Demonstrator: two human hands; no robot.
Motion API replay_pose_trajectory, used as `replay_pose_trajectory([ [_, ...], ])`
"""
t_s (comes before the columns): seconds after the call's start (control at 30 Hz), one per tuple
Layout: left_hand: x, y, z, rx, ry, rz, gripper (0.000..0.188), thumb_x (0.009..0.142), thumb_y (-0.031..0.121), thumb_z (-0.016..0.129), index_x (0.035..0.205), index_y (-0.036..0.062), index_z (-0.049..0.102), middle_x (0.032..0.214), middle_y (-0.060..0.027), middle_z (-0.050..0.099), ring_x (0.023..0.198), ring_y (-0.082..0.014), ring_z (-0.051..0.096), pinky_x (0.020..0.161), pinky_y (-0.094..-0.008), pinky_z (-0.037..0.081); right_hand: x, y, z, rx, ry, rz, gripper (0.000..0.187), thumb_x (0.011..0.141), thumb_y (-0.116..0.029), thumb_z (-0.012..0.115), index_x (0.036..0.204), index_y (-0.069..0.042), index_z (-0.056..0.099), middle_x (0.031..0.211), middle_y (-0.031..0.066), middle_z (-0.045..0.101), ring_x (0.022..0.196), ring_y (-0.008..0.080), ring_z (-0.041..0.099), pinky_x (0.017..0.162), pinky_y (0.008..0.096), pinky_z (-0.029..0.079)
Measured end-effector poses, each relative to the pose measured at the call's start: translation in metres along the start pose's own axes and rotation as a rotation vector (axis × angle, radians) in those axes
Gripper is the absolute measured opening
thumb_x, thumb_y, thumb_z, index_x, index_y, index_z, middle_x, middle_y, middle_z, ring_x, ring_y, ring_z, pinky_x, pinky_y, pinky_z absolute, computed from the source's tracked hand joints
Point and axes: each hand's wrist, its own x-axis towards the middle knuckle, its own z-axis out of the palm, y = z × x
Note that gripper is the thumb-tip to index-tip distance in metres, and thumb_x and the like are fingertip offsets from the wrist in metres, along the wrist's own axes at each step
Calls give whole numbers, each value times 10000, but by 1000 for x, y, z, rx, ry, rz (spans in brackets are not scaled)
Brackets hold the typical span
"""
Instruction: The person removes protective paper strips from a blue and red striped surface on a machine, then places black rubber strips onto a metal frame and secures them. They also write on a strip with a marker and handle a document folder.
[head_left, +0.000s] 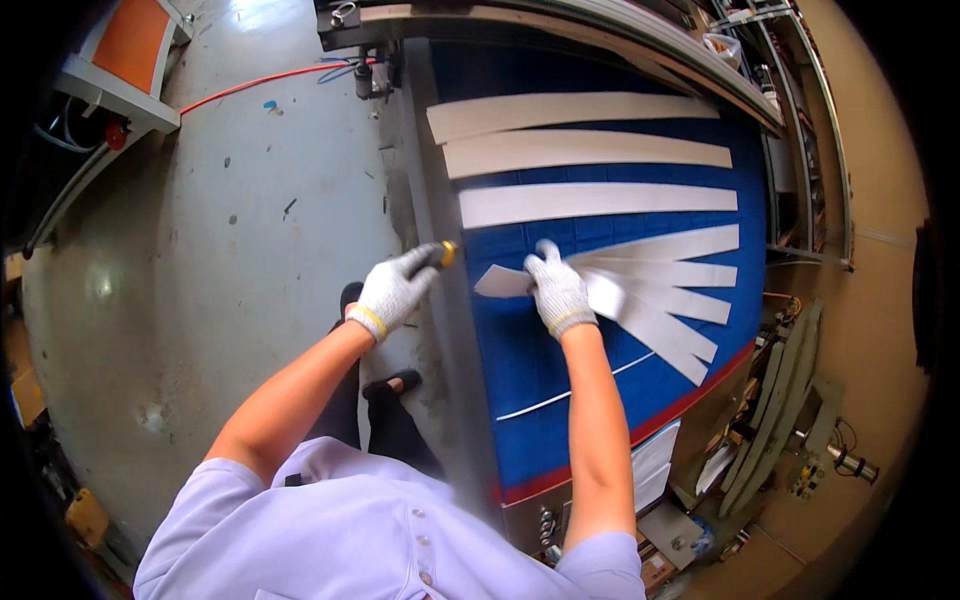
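Observation:
My left hand [388, 295], in a white knit glove with a yellow cuff edge, is closed around a small black and yellow tool [447, 254] beside the table's left edge. Its exact kind is blurred. My right hand [560, 290], gloved the same way, grips a white strip [503, 282] whose short end sticks out left of the fingers. Under and beyond that hand, several white strips [668, 273] fan out to the right on the blue table surface [540, 370]. Farther up, three long strips lie apart from one another, the nearest one a white strip [600, 204].
A thin white strip [575, 387] lies near the table's red front edge [640, 435]. A metal beam [560, 25] spans the far side. On the grey floor [270, 220] to the left lie small scraps and a red hose [250, 85]. Metal racking [805, 130] stands right.

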Motion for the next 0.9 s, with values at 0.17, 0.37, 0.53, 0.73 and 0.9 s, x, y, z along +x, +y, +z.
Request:
replay_pose_trajectory([
  [0.17, 57, 2, -18, 8, 72, 38, 418, 921, 230, 575, 1311, 82, 575, 805, -72, 674, 531, -106, 570, 536, -267, 512, 56, 2, -24, 62, 181, -146, 403, 808, -35, 617, 1199, -119, 571, 964, 152, 631, 912, 353, 616, 817, 447, 509],
  [0.37, 66, 1, -49, 120, 45, 214, 421, 916, 198, 570, 1325, 102, 563, 816, -99, 672, 559, -137, 595, 567, -279, 522, 102, -17, -31, -75, 23, -15, 424, 730, -54, 716, 1124, -139, 583, 1177, 152, 575, 961, 357, 621, 824, 458, 524],
  [0.53, 103, 33, -77, -208, -2, -155, 432, 941, 206, 537, 1367, 133, 541, 733, -36, 618, 521, -83, 535, 504, -251, 493, 121, -6, -44, 84, 102, -104, 279, 784, -57, 638, 1056, -92, 581, 1062, 168, 609, 962, 373, 605, 821, 451, 509],
  [0.73, 116, 37, -69, 259, 8, 498, 438, 902, 201, 628, 1328, 124, 565, 994, -159, 689, 781, -252, 678, 739, -331, 551, 180, -27, -63, 65, 23, -21, 423, 764, -26, 701, 1160, -138, 604, 1153, 180, 601, 1036, 378, 594, 898, 440, 497],
  [0.9, 112, 18, -91, 106, 71, 394, 420, 913, 177, 607, 1328, 123, 572, 894, -121, 679, 684, -217, 640, 659, -305, 534, 153, -31, -72, 39, 214, -8, 309, 703, 12, 727, 973, -95, 619, 1292, 153, 538, 1019, 370, 616, 867, 411, 521],
])
